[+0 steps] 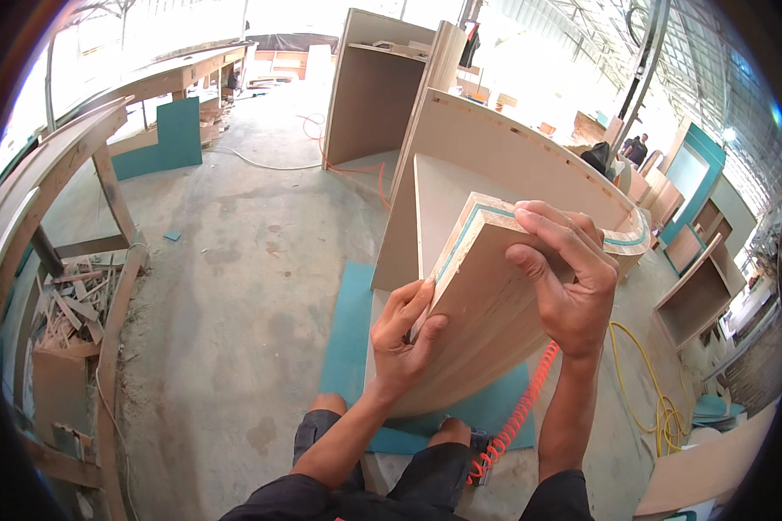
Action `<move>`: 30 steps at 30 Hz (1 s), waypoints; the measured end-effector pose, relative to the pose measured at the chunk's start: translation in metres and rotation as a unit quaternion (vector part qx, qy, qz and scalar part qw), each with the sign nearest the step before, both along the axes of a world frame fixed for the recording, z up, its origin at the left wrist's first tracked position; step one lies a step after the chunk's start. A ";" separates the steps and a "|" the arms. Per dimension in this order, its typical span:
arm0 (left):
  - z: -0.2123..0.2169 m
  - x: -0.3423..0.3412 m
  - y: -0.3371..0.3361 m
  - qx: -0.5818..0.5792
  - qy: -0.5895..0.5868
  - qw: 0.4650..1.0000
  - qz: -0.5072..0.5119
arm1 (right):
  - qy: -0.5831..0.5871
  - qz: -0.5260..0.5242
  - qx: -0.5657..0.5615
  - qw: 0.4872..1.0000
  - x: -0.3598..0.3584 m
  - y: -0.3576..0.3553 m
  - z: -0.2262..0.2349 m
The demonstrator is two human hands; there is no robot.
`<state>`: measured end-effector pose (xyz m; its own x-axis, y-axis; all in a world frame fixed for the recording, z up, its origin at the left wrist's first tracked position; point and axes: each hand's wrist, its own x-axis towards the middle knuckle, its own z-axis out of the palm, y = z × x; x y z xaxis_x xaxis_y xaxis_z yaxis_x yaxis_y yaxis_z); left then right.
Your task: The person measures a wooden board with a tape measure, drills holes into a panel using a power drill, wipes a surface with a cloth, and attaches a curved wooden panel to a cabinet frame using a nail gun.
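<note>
A light brown wooden panel [495,308] stands in front of me, its layered edge showing a teal strip between pale boards. My left hand [401,334] is closed on its left edge, the thumb on the near face and the fingers behind. Over the top edge near the right corner, my right hand [573,273] grips the same panel, thumb on the near face. Directly behind it rises a large curved wooden cabinet piece [495,139] with a layered rim. The panel's lower end reaches down near my knees.
A coiled red air hose [521,425] runs by my right knee to a partly hidden tool. Teal sheets [343,334] lie on the concrete floor. A yellow hose [666,421] loops at right. Wooden benches [117,204] and an offcut pile [82,304] stand left; a person [639,149] is far right.
</note>
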<state>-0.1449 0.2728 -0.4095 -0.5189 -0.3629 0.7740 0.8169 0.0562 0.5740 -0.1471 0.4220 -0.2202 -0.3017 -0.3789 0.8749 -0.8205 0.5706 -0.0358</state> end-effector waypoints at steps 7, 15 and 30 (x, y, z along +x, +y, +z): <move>0.004 0.000 0.008 0.001 0.025 0.998 0.054 | 0.008 -0.003 0.003 1.000 -0.001 0.004 -0.003; -0.001 -0.001 0.008 0.004 0.019 0.998 0.060 | 0.069 -0.062 -0.041 0.995 -0.006 0.005 -0.022; -0.002 -0.001 0.008 0.037 -0.004 0.999 0.027 | 0.133 -0.033 -0.086 0.987 0.004 0.030 -0.038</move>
<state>-0.1458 0.2811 -0.4118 -0.5029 -0.4462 0.7403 0.8097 0.0566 0.5841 -0.1431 0.4523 -0.2586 -0.0724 -0.2052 0.9760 -0.7747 0.6280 0.0746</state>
